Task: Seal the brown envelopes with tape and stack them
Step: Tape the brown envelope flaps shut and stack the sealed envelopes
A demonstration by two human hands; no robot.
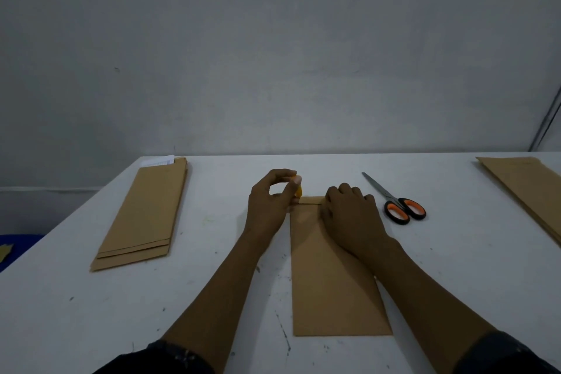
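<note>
My left hand point(270, 200) pinches something small and yellow point(299, 190), mostly hidden, perhaps tape. I count one envelope point(328, 276) mid-table point(212, 282), a stack point(145, 212) left, another pile point(528, 188) cut off right, one scissors point(394, 202). My right hand point(349, 212) presses flat on the envelope's folded flap.

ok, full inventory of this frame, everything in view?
envelope: 1, brown, centre of table, flap folded at far end
envelope stack: 1, brown, left, white paper poking out at far end
envelope pile: 1, brown, far right edge
scissors: 1, orange-black handles, right of centre envelope
yellow piece: 1, likely tape, at left fingertips
table: 1, white
wall: grey
left hand: pinching yellow piece
right hand: pressing flap
</note>
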